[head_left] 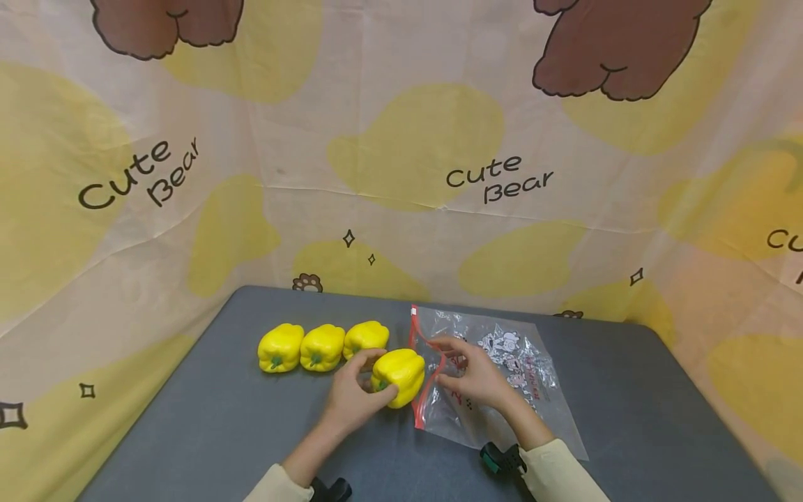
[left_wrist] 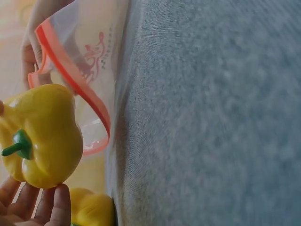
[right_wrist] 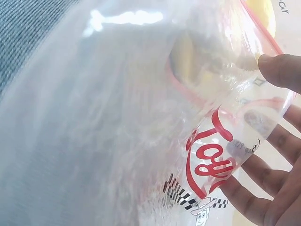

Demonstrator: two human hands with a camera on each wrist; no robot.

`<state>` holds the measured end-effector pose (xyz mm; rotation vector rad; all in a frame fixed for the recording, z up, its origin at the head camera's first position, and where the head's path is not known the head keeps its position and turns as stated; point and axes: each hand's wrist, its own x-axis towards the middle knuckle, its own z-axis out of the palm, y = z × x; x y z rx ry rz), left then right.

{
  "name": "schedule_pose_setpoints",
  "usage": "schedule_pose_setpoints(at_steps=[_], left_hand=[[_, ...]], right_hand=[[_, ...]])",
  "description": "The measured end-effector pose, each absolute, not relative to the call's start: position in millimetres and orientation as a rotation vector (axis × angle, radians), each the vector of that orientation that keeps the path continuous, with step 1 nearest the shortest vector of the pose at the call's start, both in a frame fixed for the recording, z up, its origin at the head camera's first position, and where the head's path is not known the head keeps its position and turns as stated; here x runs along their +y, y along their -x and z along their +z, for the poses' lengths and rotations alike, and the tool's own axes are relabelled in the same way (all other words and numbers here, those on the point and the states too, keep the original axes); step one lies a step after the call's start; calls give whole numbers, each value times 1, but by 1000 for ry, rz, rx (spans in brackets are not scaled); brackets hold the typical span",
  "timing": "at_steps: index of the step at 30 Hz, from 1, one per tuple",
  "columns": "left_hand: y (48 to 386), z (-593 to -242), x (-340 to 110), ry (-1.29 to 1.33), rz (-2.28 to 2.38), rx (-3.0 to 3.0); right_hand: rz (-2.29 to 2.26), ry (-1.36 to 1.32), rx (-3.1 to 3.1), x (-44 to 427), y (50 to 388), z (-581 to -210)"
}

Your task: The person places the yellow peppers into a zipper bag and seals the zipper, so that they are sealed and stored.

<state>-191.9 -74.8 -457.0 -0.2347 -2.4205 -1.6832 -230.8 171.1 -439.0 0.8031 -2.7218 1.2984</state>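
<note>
Gray tabletop (head_left: 219,432): our left hand (head_left: 357,394) grips a yellow pepper (head_left: 401,373); alongside, our right hand (head_left: 473,373) holds a bag (head_left: 533,362), seemingly spreading it open.

Black lettering (head_left: 518,185) on the cream-and-yellow patterned fabric backdrop (head_left: 401,153) reads "Cute Bear" twice in full; red lettering (right_wrist: 209,155) on the clear, red-edged plastic bag (head_left: 546,404) cannot be read reliably.
</note>
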Motion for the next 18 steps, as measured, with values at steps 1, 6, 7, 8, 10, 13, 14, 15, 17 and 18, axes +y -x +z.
schedule_pose_setpoints(at_steps=[1, 6, 7, 8, 10, 13, 14, 15, 17, 18], left_hand=[[192, -458, -74, 241, -1682, -2418], [195, -462, -69, 263, -1681, -2429], [196, -463, -69, 271, -1685, -2431], [196, -463, -68, 276, -1687, -2434], [197, -465, -67, 293, -1694, -2438], [199, -466, -67, 318, -1706, -2447], [199, -466, -67, 328, -1716, -2449], [200, -466, -67, 341, -1724, -2452], [200, -466, -66, 372, -1737, -2463], [201, -466, -66, 385, -1749, -2471]], right_hand=[[1297, -806, -2721, 171, 231, -439], [1280, -819, -2715, 172, 232, -439], [1278, -820, -2712, 172, 232, -439], [1278, -821, -2711, 172, 232, -439], [1276, -825, -2710, 171, 232, -438], [1270, -822, -2712, 171, 232, -438], [1267, -820, -2714, 171, 231, -438], [1265, -820, -2713, 171, 231, -437], [1262, -820, -2711, 171, 231, -437], [1262, -824, -2709, 171, 231, -438]])
